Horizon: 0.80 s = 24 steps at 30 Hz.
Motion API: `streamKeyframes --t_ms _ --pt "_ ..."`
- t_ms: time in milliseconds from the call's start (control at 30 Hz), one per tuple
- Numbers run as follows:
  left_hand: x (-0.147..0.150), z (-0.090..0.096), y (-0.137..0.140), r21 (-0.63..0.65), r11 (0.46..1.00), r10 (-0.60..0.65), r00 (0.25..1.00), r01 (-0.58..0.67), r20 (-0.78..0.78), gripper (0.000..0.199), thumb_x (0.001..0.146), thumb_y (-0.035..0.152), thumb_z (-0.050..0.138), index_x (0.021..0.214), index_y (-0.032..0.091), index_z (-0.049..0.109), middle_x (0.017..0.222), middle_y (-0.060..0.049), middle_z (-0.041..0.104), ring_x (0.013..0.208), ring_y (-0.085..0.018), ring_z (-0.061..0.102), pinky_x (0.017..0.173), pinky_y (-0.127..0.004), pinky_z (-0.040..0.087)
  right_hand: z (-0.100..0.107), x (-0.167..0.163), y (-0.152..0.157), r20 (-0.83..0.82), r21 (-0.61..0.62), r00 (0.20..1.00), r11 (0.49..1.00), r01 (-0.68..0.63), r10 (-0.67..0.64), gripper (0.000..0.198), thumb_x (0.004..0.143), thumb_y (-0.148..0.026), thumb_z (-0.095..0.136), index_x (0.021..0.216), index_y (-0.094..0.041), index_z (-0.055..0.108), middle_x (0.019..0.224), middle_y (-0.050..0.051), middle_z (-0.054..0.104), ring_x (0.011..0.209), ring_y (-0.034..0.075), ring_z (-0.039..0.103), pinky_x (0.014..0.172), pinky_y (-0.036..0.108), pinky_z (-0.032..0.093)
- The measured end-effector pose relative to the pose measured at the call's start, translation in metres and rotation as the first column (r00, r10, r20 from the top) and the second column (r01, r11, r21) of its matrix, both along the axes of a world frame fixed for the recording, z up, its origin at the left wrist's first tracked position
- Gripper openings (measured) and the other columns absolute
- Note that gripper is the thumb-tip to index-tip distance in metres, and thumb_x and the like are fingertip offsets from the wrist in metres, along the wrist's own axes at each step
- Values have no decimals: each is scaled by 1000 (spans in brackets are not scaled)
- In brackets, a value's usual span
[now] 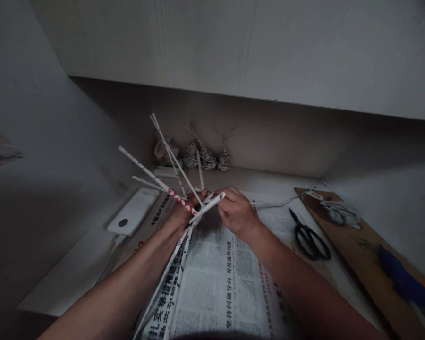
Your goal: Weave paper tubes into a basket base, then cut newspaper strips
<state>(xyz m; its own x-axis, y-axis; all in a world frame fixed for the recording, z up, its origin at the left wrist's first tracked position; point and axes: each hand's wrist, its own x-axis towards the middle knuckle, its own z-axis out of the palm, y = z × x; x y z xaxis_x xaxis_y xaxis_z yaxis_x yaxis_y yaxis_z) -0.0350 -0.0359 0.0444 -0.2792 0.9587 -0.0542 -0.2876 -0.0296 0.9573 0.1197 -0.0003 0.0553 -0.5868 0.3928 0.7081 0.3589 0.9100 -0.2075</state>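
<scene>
Several rolled paper tubes [141,165], made from printed paper, fan out from a crossing point in the middle of the view. Behind that crossing, partly hidden by the tubes, my left hand [182,212] is closed around them. My right hand [238,213] has its fingers bent together at the crossing's right side, pinching a paper tube; the exact grip is partly covered. One white tube [209,208] points its open end toward my right fingers. Long strips hang from the crossing toward me, over the newspaper [212,283]. Another thin tube [279,204] extends right, beyond my right hand.
Black scissors [310,236] lie on the right, beside a brown board [326,222] bearing a clear bag [340,213] and a blue tool [407,278]. A white power bank [133,212] with a cable lies left. Woven paper pieces [207,158] stand at the back under an overhanging panel [233,56].
</scene>
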Motion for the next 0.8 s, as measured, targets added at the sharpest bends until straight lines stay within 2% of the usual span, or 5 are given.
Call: streamKeyframes --t_ms 100,233,333,600,800 --pt "-2 3 0 54 996 -80 986 73 148 37 54 47 86 61 18 64 57 1 58 55 -12 51 51 -24 39 3 -4 -3 -194 -264 979 965 8 -61 27 85 -9 58 102 -23 75 94 6 74 86 18 68 79 31 55" --pt "-2 2 -2 71 997 -10 994 3 107 27 58 40 85 68 19 71 62 2 65 57 -11 55 55 -22 40 8 -6 -3 -276 -619 949 783 -57 -149 18 82 -19 65 97 -19 75 90 5 77 77 16 71 71 28 56" --pt "-1 -1 -4 79 996 37 999 -36 -6 28 62 42 84 73 18 74 65 0 69 58 -13 59 57 -24 44 10 -4 -1 -257 -723 949 688 -63 -183 13 81 -19 65 89 -18 75 85 5 77 74 16 70 70 29 55" --pt "-3 -12 1 109 989 106 991 -96 -87 31 61 42 85 74 16 75 67 -3 72 58 -14 63 56 -23 46 20 2 -4 -172 -603 959 794 78 -225 6 79 -18 65 80 -18 71 73 2 72 65 13 63 61 25 47" --pt "-1 -6 -1 95 991 103 992 -96 -68 29 57 38 87 71 17 73 65 -1 71 55 -13 61 54 -22 45 18 2 -2 -190 -688 970 726 -22 -151 7 81 -20 65 82 -19 72 77 2 73 66 13 63 62 25 47"
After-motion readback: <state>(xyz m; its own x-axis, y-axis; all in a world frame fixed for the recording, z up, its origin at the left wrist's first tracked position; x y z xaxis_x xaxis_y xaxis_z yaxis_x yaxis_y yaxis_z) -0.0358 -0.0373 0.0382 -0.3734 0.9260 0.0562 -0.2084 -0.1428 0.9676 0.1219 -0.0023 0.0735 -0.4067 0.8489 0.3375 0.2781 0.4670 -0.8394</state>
